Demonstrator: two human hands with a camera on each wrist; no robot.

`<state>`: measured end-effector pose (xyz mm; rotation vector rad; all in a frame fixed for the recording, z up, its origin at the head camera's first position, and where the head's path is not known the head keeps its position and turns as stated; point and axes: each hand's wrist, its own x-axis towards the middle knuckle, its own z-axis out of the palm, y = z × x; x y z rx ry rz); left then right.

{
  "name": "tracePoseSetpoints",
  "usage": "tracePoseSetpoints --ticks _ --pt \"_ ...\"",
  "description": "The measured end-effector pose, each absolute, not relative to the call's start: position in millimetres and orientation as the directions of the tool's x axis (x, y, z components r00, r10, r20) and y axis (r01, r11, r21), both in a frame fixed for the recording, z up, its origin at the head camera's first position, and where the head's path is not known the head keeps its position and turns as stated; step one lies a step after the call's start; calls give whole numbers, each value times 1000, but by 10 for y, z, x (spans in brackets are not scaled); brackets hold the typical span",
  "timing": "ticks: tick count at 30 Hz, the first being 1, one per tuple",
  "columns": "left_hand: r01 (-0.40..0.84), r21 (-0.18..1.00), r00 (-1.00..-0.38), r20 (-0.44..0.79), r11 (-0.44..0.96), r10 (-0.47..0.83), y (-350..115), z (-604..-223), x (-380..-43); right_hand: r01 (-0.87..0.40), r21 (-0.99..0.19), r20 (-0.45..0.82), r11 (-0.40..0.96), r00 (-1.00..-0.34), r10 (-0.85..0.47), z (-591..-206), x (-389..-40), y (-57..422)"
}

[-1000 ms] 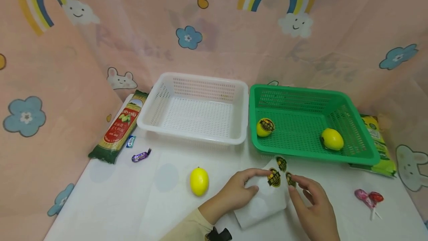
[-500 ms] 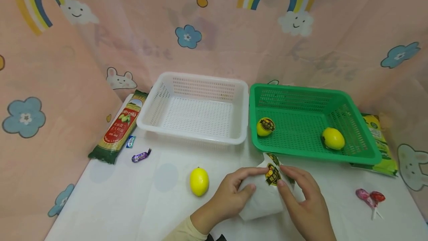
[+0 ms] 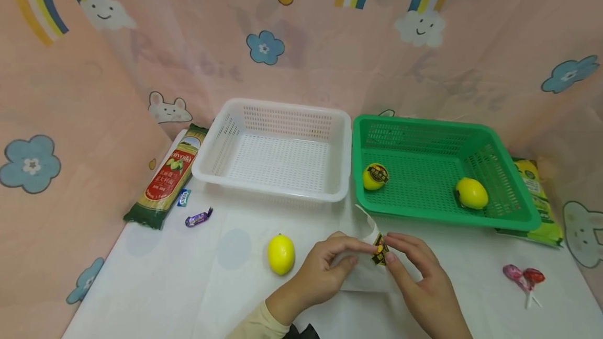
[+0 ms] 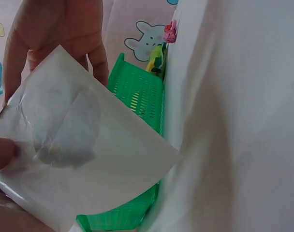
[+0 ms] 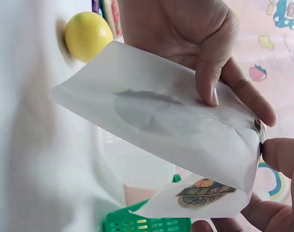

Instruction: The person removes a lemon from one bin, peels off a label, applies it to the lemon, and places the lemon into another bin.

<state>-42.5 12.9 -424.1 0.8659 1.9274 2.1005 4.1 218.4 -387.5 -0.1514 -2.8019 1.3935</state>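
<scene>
A white sheet of stickers [image 3: 365,277] is held up over the table between both hands, bent so one part stands away from the rest. My left hand [image 3: 322,270] pinches it between thumb and index finger. Opposite, my right hand [image 3: 426,282] has thumb and fingertips on the bent edge, right at a black and gold round sticker [image 3: 379,251]. Another such sticker [image 5: 205,192] shows on the turned-back part in the right wrist view. From the left wrist the pale underside fills much of the view. A yellow lemon [image 3: 280,255] lies left of my left hand.
Behind stand a white basket [image 3: 278,192] and a green basket [image 3: 447,215], the latter with a stickered lemon [image 3: 375,177] and another lemon [image 3: 471,193]. A pasta pack [image 3: 165,179], two small wrapped candies, lollipops [image 3: 525,277] and a green-yellow bag [image 3: 537,203] lie around.
The sheet, flatter a second ago, is now bent back with a strip curling upward. My right hand has moved left, closer to my left hand. The lemons and baskets have stayed put.
</scene>
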Motion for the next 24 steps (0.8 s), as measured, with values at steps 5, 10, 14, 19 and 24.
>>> tracePoseSetpoints --ticks 5,10,14,19,24 --pt "260 955 -820 298 -145 488 125 -4238 -435 78 -826 -47 559 -996 70 -3864 33 2167" --pt "219 967 -829 254 -129 497 115 -4245 -441 55 -864 -24 500 -997 68 -3883 31 2166" --pt "224 969 -836 247 -107 491 105 -4251 -439 84 -860 -22 502 -992 128 -3889 24 2157" --pt "224 971 -835 234 -81 497 101 -4256 -437 154 -823 -11 547 -967 255 -3886 13 2120" --pt "204 978 -843 196 -40 500 101 -4257 -431 74 -784 155 616 -938 309 -3916 15 2087"
